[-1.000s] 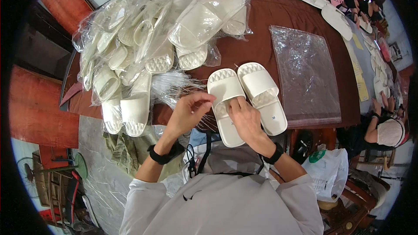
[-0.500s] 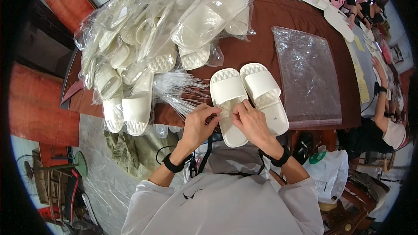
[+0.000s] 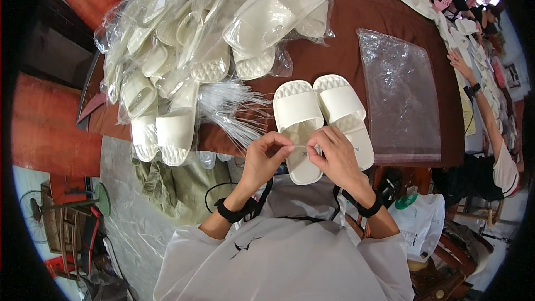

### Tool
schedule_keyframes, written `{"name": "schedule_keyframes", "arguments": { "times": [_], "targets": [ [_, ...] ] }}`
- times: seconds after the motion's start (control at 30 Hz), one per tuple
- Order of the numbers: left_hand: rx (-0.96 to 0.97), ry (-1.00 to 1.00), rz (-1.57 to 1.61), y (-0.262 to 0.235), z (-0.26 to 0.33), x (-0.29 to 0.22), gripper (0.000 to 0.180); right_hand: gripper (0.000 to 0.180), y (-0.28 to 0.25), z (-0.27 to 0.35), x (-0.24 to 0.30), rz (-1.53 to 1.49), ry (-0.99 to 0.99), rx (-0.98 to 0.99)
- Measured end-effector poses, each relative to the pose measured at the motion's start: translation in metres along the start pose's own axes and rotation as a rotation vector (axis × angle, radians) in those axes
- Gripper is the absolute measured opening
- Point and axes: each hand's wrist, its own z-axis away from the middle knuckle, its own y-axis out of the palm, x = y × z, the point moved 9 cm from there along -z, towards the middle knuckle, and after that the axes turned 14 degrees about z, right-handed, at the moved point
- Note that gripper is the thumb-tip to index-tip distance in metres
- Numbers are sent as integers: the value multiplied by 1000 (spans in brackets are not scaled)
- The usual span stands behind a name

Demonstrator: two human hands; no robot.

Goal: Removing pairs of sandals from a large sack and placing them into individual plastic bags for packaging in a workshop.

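Observation:
A pair of cream slide sandals lies soles down at the table's front edge, toes away from me. Above the heel of the left slide, my left hand and my right hand face each other, thumb and forefinger of each pinched together. A thin pale plastic strand, hard to make out, seems to run between the fingertips. The right slide sits beside it, close to my right hand. Left of the pair lies a bundle of thin clear plastic ties, loose ends fanned toward the slides.
Bagged cream slides are heaped at the left and back of the brown-covered table. A flat clear plastic bag lies right of the pair. At the far right a co-worker's hand reaches over more slides.
My hands have drawn slightly apart, showing the strand between them over the left slide's heel. The co-worker's hand at the right has moved farther forward and left. The view has shifted a little.

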Motion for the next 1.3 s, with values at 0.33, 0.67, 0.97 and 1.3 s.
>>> {"name": "schedule_keyframes", "arguments": {
  "times": [0.33,0.67,0.97,1.3],
  "targets": [
    [22,-75,248,-3,1,6,12,20,-18,1,20,35,-19,-212],
    [-85,-225,487,2,7,22,13,21,-5,2,14,-11,29,-241],
    [-89,-287,531,2,10,35,11,23,-1,3,20,-21,30,-287],
    [-11,-296,558,2,7,34,9,25,0,-2,32,-52,-16,-288]
  ]
}}
